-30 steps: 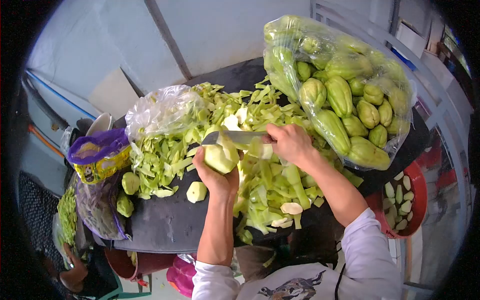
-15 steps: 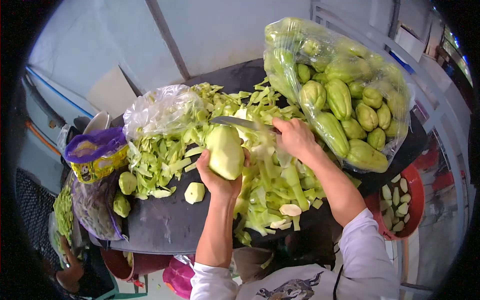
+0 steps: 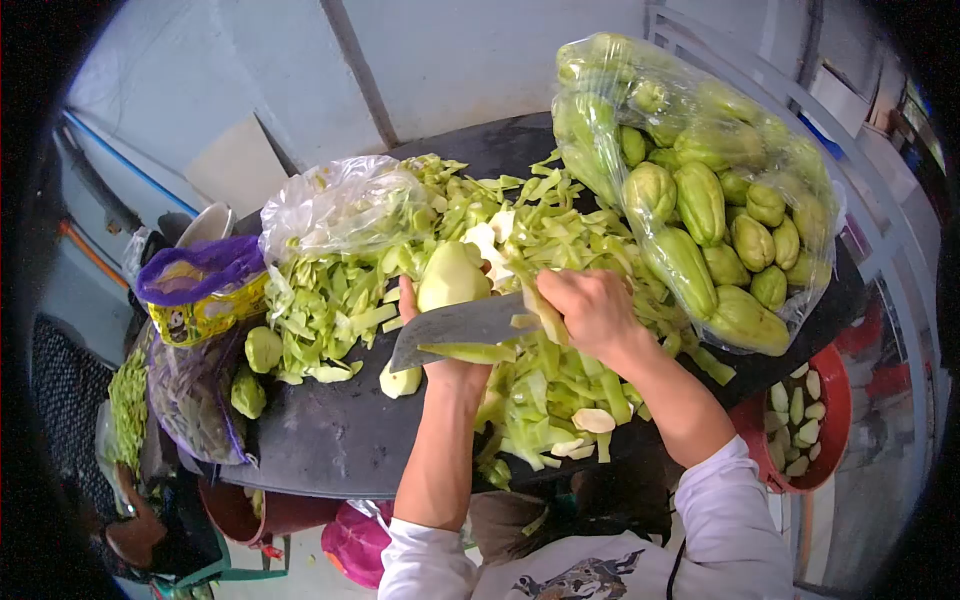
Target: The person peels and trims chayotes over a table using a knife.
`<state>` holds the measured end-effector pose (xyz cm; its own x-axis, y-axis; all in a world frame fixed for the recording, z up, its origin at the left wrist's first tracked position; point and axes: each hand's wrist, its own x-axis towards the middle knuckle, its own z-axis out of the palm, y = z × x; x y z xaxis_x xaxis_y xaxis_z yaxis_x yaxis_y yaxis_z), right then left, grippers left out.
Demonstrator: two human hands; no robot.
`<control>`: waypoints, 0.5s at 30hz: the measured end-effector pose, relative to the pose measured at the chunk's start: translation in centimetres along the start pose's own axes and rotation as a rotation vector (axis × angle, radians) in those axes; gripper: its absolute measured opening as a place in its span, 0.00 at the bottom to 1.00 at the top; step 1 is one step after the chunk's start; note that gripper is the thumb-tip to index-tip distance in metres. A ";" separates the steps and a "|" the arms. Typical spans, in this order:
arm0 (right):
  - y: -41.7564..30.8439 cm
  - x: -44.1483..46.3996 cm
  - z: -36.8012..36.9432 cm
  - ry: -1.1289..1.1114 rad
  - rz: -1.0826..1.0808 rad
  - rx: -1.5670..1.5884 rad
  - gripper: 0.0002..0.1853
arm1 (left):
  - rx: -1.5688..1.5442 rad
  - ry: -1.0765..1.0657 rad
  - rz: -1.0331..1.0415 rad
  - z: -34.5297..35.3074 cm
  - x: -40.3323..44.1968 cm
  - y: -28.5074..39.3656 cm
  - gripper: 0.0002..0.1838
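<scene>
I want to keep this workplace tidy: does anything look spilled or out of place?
Yes, mildly: loose peelings are scattered widely across the black table, which looks like spillage. One strip of peel also lies against the knife blade.

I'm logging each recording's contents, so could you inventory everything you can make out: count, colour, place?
Peeled fruit: one, pale green, centre
Knife: one, grey, before the fruit
Peelings: uncountable, green, across the table
Slices: several, cream, among peelings
Cut piece: one, pale, beside left wrist
Loose fruits: two, green, table's left
Large bag: one, clear, full of green fruits, table's right
Crumpled bag: one, clear, left
Yellow bag: one, purple top, far left
Net sack: one, purple, below it
Buckets: two, red, right and lower left
Table: one, black, centre
Railing: one, grey, far right
Wall: pale blue-grey, back
Left hand: one, white sleeve, holding fruit
Right hand: one, white sleeve, holding knife
</scene>
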<state>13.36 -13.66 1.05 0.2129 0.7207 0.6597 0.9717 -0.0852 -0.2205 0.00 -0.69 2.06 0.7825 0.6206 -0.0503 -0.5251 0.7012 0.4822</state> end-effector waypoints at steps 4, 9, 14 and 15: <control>-0.2 -0.2 0.3 0.021 -0.046 -0.061 0.03 | -0.016 0.014 0.034 -0.1 0.8 -0.1 0.35; -0.5 -0.3 1.1 0.072 -0.077 -0.109 0.04 | -0.186 0.014 0.016 -0.3 0.8 -0.5 0.29; -0.9 0.0 1.1 0.079 -0.093 -0.135 0.04 | -0.155 0.137 0.017 -0.5 0.8 -0.8 0.28; -1.1 0.1 1.2 0.110 -0.103 -0.136 0.03 | -0.166 0.131 0.012 -0.6 0.8 -0.8 0.28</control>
<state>12.22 -12.73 0.50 0.1143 0.6512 0.7502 0.9922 -0.1121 -0.0538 0.83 -0.56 1.15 0.7314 0.6620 -0.1636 -0.5905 0.7348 0.3338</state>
